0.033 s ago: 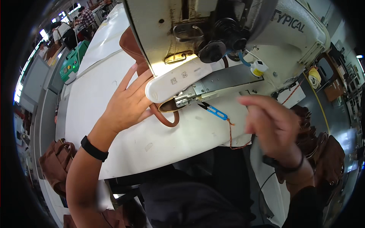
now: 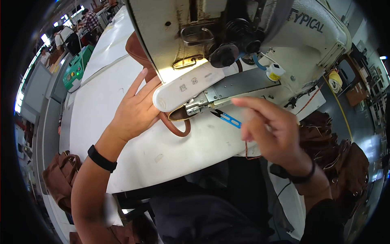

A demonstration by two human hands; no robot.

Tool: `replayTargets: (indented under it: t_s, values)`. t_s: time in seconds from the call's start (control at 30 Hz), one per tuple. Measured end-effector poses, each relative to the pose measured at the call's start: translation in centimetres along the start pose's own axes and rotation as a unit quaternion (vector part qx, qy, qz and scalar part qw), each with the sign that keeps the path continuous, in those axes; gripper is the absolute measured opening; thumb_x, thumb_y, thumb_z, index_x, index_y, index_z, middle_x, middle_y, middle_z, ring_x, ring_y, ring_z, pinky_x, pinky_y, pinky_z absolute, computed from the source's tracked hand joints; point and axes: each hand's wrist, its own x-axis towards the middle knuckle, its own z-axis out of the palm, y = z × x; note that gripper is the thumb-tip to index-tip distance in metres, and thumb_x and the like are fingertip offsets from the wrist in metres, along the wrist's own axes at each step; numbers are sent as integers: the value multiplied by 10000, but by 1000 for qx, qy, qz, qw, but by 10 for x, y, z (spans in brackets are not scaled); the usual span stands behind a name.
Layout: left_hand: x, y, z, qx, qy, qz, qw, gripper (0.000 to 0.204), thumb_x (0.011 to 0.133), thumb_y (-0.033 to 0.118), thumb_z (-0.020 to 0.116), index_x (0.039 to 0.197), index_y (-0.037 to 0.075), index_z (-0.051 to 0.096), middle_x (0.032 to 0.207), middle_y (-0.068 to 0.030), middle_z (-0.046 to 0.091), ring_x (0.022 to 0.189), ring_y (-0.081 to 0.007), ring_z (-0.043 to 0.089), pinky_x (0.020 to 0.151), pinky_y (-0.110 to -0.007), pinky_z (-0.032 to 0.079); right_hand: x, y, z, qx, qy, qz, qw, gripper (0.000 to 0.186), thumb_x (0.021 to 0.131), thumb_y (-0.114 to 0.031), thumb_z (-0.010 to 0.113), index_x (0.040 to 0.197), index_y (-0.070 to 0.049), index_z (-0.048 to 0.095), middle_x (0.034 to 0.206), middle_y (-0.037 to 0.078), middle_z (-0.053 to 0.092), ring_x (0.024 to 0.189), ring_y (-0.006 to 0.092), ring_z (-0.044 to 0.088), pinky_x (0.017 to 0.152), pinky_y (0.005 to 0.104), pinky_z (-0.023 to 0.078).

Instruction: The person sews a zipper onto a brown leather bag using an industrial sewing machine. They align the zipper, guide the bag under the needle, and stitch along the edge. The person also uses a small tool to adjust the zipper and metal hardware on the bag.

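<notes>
1. Left hand (image 2: 135, 112) — fingers spread, no grip visible; bag (image 2: 136, 45) just beyond them.
2. Right hand (image 2: 274, 132) — half curled, seemingly empty, snips (image 2: 228, 118) beside its fingertips.
3. I'd keep the bag smooth, left fingertips clear of the machine (image 2: 239, 86).

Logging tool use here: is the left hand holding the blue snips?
No, the left hand is at the brown bag, and the blue snips lie near the right hand.

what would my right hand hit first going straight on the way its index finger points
Likely the sewing machine's narrow grey metal arm, though how high the right hand hovers is unclear.
</notes>
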Motion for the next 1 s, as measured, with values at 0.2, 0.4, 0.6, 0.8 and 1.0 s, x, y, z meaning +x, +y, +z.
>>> replayTargets:
  t_s: [0.2,0.4,0.6,0.8,1.0]
  values:
    - [-2,2,5,13,48,-2,999,370,757,170,743,1114,73,722,1208,-88,704,1186,-262,629,994,-435,478,47,17,61,163,-8,199,966,283,1035,-200,609,1159,48,662,658,48,658,573,76,596,562,240,481]
    - [-11,14,-16,35,43,30,998,365,786,157,707,1149,131,735,1169,-48,695,1134,-230,624,916,-391,454,53,28,69,244,32,176,953,255,1022,-201,630,939,34,681,594,4,605,491,44,510,476,225,406]
    - [-4,48,-33,55,27,-32,998,390,834,141,667,1219,112,722,1187,-52,681,1039,-226,613,827,-372,438,54,25,73,211,44,168,962,219,1014,-165,640,931,39,643,588,9,610,469,47,502,459,235,413]
    - [1,99,-35,150,-19,-124,981,468,832,86,653,1294,21,686,1194,-118,662,961,-256,596,754,-359,437,52,26,80,188,67,163,966,206,1012,-152,638,958,46,622,591,28,626,463,56,509,455,239,425]
    - [15,107,-52,82,-78,-172,979,419,863,107,669,1266,-5,681,1162,-133,667,977,-270,585,788,-387,448,51,28,81,181,77,156,968,203,1006,-148,637,959,49,620,580,36,626,458,58,513,435,252,422]
